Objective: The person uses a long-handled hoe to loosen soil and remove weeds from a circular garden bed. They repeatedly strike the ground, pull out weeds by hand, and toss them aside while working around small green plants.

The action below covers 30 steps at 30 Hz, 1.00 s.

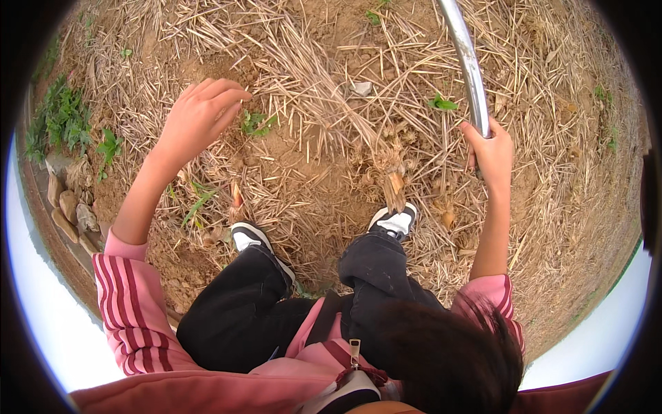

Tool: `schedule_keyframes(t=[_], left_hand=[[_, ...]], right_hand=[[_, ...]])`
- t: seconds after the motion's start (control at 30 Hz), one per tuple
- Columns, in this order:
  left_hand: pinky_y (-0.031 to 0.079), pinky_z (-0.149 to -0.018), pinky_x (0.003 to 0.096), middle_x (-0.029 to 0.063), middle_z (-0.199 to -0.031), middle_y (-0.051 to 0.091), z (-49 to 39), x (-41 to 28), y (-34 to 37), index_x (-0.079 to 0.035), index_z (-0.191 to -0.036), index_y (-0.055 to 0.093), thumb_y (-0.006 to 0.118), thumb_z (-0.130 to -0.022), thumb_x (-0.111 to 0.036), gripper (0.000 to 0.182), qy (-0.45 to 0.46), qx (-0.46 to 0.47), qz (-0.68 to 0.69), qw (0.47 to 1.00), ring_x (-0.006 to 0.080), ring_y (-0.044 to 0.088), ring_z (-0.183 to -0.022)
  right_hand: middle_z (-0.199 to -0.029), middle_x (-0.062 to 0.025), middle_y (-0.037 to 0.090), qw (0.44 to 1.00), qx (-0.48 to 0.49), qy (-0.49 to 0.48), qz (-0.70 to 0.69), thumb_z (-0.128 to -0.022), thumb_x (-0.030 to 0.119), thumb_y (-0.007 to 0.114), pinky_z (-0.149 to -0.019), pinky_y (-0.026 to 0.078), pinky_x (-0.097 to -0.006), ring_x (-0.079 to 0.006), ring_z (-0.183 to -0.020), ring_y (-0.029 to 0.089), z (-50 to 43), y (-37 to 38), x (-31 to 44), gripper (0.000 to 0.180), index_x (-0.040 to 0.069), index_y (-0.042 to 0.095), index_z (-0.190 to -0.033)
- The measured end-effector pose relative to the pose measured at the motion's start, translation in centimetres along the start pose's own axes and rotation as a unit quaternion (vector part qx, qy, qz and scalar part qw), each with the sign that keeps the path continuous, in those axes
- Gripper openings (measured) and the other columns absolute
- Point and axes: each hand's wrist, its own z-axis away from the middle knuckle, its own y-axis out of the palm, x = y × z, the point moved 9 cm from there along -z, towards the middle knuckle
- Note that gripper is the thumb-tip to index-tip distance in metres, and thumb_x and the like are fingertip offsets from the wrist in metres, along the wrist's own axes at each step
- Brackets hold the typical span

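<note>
On the right, my right hand (491, 145) is closed around the lower end of a shiny metal tube (469, 62). The tube runs up past the top edge of the view, so its far end is out of sight; it looks bent. My left hand (201, 111) hovers at the left over the straw-littered soil, palm down, its fingers slightly bent and apart. Nothing shows in it. Just right of its fingertips is a small green weed (257, 123). Between the hands lies a thick band of dry straw (320, 77).
A cut, dry stalk stump (395, 189) stands against the toe of my right shoe (395, 221). Another stump (237, 199) rises near my left shoe (251, 235). Several stones (67, 207) and leafy green plants (64, 116) line the left side. A pale stone (361, 89) lies in the straw.
</note>
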Motion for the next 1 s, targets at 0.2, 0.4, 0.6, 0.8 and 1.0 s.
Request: schedule_keyframes(t=[0.2,0.4,0.6,0.8,1.0], left_hand=[[0.043,-0.078,0.0296,-0.0014,-0.089,0.059,-7.2,-2.3,-6.4,-0.013,-0.095,0.063,0.057,-0.082,-0.019,0.015,0.077,0.011,-0.1,0.992,0.0158,0.056,-0.087],[0.043,-0.077,0.0325,0.0009,-0.09,0.058,-11.5,-5.0,-17.4,-0.012,-0.096,0.062,0.057,-0.082,-0.017,0.015,0.031,0.031,-0.195,0.98,0.0194,0.054,-0.084],[0.043,-0.075,0.0322,0.0011,-0.082,0.058,-9.2,-8.3,-30.8,-0.013,-0.09,0.063,0.057,-0.082,-0.021,0.013,-0.039,-0.047,-0.269,0.961,0.0189,0.055,-0.083],[0.043,-0.079,0.0353,0.0033,-0.086,0.06,-3.5,-4.4,-35.6,-0.013,-0.092,0.064,0.054,-0.084,-0.02,0.015,-0.249,0.034,-0.278,0.927,0.0219,0.055,-0.087],[0.043,-0.081,0.0388,0.0069,-0.089,0.06,-7.8,-2.4,-32.3,-0.011,-0.093,0.064,0.053,-0.084,-0.02,0.016,-0.185,0.053,-0.239,0.952,0.0261,0.055,-0.09]], right_hand=[[-0.052,-0.0013,0.049,0.981,0.129,0.086,-0.119,-0.081,0.019,0.057,-0.036,0.037,-0.0228,-0.009,-0.036,0.045,-2.7,-1.9,-1.8,0.021,0.0,0.049,-0.085],[-0.056,-0.0046,0.054,0.973,0.187,0.077,-0.11,-0.079,0.015,0.054,-0.039,0.045,-0.0276,-0.0122,-0.04,0.052,-3.9,-4.1,-0.6,0.019,-0.002,0.049,-0.086],[-0.062,-0.0125,0.058,0.986,0.161,0.037,0.001,-0.076,0.016,0.055,-0.044,0.049,-0.0326,-0.02,-0.045,0.059,-5.1,-4.9,2.5,0.024,-0.005,0.053,-0.088],[-0.077,-0.0213,0.063,0.973,0.218,0.033,0.064,-0.074,0.013,0.054,-0.051,0.052,-0.035,-0.0248,-0.056,0.064,-6.7,-5.5,6.4,0.031,-0.009,0.059,-0.096],[-0.062,-0.014,0.059,0.961,0.271,0.044,-0.032,-0.073,0.013,0.057,-0.041,0.05,-0.0342,-0.0213,-0.045,0.06,-8.9,-4.5,5.5,0.024,-0.009,0.054,-0.083]])
